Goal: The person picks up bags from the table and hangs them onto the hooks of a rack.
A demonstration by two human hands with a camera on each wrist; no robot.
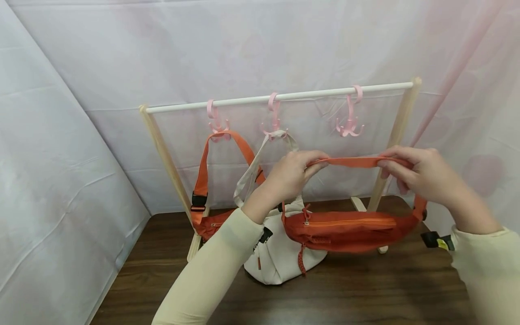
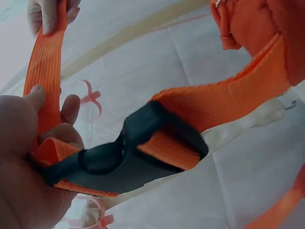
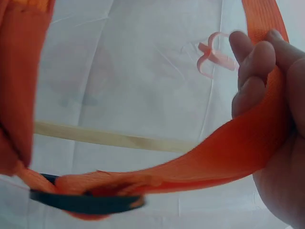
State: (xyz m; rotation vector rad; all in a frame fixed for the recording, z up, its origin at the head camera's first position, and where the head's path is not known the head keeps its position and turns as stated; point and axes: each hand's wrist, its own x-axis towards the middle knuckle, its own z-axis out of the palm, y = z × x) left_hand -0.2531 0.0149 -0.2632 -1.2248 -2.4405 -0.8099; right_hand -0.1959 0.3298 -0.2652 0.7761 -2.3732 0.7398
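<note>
An orange-red waist bag (image 1: 353,230) hangs in the air by its orange strap (image 1: 353,161), which both hands hold stretched between them. My left hand (image 1: 290,174) pinches the strap's left part between thumb and fingers. My right hand (image 1: 422,174) pinches it farther right. In the left wrist view a black buckle (image 2: 138,148) on the strap lies against the left palm. A black strap adjuster (image 3: 90,202) shows low in the right wrist view. Behind and above the hands, a pink hook (image 1: 349,119) on the right of the rod carries nothing.
A rack with a white rod (image 1: 317,94) and wooden legs stands on the dark wooden table (image 1: 365,289). A second orange bag (image 1: 211,224) hangs from the left pink hook (image 1: 217,122). A white bag (image 1: 280,257) hangs from the middle pink hook (image 1: 274,115). Pale curtains surround the table.
</note>
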